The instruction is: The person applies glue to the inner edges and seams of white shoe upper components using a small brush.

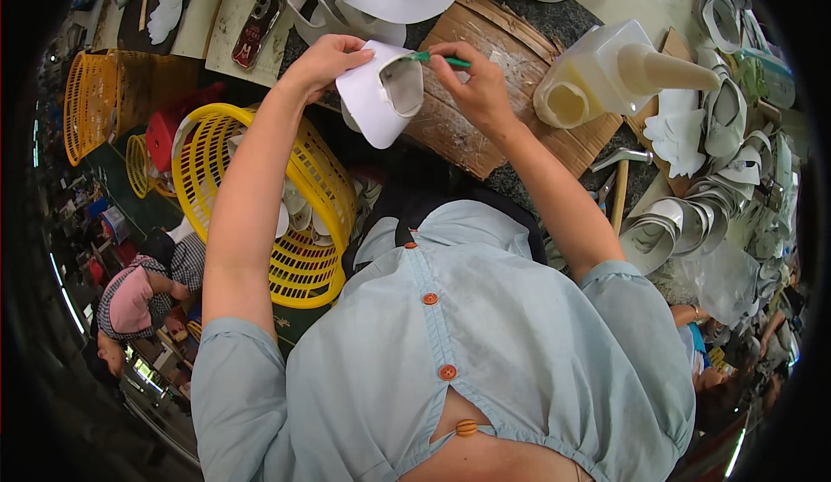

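My left hand [325, 62] holds a white curved shoe part [374, 93] up over the wooden board [485, 127]. My right hand [476, 84] grips a thin green-handled brush [443, 59] whose tip touches the inner face of the white part. The two hands are close together, above the front edge of the dark workbench.
A translucent glue bottle with a cone spout [610, 75] lies on the board to the right. A hammer [620, 179] and stacks of white shoe parts [692, 222] sit at right. A yellow basket [251, 205] holding more parts stands at left. Another person [138, 296] sits lower left.
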Demonstrator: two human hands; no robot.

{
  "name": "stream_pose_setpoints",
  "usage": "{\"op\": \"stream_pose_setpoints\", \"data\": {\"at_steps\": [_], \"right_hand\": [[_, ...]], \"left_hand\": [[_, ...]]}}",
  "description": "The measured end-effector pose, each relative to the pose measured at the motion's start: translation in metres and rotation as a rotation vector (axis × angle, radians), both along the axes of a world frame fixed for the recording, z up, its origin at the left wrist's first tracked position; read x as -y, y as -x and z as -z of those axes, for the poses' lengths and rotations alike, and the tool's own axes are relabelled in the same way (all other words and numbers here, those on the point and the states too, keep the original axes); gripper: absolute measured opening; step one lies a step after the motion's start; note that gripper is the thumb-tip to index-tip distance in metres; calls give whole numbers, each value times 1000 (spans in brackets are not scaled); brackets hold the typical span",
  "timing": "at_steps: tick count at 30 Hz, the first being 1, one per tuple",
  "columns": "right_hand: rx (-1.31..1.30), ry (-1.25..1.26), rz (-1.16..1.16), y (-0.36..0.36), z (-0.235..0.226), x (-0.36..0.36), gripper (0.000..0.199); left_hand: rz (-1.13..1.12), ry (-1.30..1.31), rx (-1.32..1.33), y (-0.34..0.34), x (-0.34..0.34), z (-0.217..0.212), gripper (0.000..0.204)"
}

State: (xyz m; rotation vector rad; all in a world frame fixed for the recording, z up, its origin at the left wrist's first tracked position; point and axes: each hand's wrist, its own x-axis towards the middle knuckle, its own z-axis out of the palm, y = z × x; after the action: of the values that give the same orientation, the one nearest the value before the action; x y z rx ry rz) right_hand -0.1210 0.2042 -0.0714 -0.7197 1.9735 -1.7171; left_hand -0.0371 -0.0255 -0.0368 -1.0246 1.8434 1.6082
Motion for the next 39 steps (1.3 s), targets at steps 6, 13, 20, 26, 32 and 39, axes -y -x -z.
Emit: {"op": "stream_pose_setpoints", "data": {"at_steps": [6,13,20,26,32,39], "right_hand": [[155,-239,-3,1,0,-5,25],[265,-150,68,-12,0,-9,26],[114,-202,2,-19,2,-22,24],[-12,-269,128,-12,-12,-52,20],[-269,-187,-13,-18,5,-63,14],[104,-83,124,-23,-1,-78,17]], "left_hand": [[72,22,-70,-10,-5,-2,18],[135,272,-249,-43,-35,-6,22],[97,380,-288,-56,-74,-20,25],[43,519,-386,-66,-76,-59,18],[15,664,-385,-67,-82,-105,18],[278,1235,-745,-64,-84,-88,17]]}}
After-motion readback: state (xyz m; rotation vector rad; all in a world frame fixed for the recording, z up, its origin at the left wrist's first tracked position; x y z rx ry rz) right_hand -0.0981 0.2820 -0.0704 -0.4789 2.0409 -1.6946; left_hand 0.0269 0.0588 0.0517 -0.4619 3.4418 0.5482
